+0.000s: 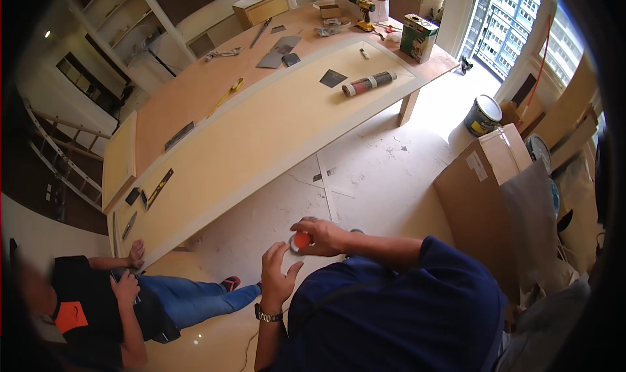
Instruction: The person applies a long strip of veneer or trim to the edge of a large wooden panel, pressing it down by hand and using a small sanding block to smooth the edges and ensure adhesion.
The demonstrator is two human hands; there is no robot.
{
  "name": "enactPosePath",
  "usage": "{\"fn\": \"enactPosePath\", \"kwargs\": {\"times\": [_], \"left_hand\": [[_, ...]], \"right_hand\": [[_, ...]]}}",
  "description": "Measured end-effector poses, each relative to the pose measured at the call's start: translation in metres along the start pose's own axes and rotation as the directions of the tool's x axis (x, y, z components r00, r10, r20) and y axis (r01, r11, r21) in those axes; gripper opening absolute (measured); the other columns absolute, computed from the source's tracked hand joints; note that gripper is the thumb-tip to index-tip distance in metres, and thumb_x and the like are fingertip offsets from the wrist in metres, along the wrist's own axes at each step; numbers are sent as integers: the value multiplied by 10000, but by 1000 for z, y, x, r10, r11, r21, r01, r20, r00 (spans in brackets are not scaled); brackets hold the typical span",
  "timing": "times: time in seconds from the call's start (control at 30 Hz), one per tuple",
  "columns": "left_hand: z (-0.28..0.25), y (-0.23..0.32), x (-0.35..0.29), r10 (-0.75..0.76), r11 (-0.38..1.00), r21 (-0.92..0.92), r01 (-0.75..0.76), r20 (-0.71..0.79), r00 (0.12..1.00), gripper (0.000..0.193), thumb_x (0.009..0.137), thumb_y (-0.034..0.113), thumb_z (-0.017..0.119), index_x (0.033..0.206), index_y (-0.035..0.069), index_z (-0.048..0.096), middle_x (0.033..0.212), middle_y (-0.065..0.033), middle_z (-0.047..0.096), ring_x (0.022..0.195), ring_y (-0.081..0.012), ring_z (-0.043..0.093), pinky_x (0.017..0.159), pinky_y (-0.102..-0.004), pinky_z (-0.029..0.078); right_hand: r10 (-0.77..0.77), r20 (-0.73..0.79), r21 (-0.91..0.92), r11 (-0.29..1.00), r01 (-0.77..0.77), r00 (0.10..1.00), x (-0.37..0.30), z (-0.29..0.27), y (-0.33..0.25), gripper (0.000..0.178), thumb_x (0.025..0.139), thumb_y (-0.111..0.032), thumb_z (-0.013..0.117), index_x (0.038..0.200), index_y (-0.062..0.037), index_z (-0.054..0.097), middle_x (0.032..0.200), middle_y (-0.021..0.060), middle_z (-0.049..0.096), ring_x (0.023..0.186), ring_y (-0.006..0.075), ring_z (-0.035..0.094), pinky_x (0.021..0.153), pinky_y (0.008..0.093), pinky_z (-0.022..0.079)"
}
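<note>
In front of my chest my right hand (324,234) is closed on a small round thing (301,240), orange-red in the middle with a pale grey rim. It looks like a roll of tape, but I cannot be sure. Close by on the left, my left hand (278,275) has its fingers stretched up and its thumb held apart. Its fingertips come near the rim of the round thing; whether they touch it I cannot tell. A metal wristwatch (268,313) sits on my left wrist. Both hands are over the floor, short of the long table's front edge.
A pale panel (261,144) lies along the long table, bearing a dark roll (369,84) and a level (159,189). A drill (365,13) and tin (418,38) stand at the far end. A co-worker (104,307) stands at left; a tall carton (479,183) at right.
</note>
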State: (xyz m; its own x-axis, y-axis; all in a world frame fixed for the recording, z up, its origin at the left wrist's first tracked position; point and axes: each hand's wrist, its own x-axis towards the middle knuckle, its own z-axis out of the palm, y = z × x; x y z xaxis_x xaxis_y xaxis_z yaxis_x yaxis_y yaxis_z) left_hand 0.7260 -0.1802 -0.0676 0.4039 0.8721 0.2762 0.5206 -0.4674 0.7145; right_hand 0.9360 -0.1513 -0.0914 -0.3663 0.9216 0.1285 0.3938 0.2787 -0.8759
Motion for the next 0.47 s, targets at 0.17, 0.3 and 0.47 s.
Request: {"fn": "enactPosePath", "kwargs": {"times": [0.17, 0.3, 0.47], "left_hand": [[45, 3, 43, -109, 994, 28, 110, -44, 993, 651, 739, 91, 794, 1297, 29, 466, 1307, -178, 525, 1171, -348, 539, 976, -423, 448], [72, 10, 92, -170, 965, -211, 155, -55, 984, 652, 732, 48, 792, 1297, 28, 467, 1283, -177, 559, 1163, -320, 569, 978, -401, 461], [82, -22, 143, -242, 911, -380, 159, -183, 953, 795, 723, 167, 866, 1367, 48, 413, 1308, -181, 547, 1170, -303, 574, 991, -380, 459]], "right_hand": [[-158, 110, 117, 983, 145, 981, 27, -53, -14, 553, 757, -178, 762, 1235, -27, 526, 1090, 192, 598, 897, 359, 646, 760, 403, 539], [-183, 118, 76, 982, 175, 976, 36, -98, 1, 520, 783, -197, 748, 1225, -34, 528, 1087, 196, 600, 853, 355, 652, 728, 412, 531], [-91, -34, 233, 968, 96, 995, 57, -132, 42, 595, 825, -254, 740, 1325, -91, 463, 1229, 206, 547, 921, 281, 669, 774, 415, 546]]}}
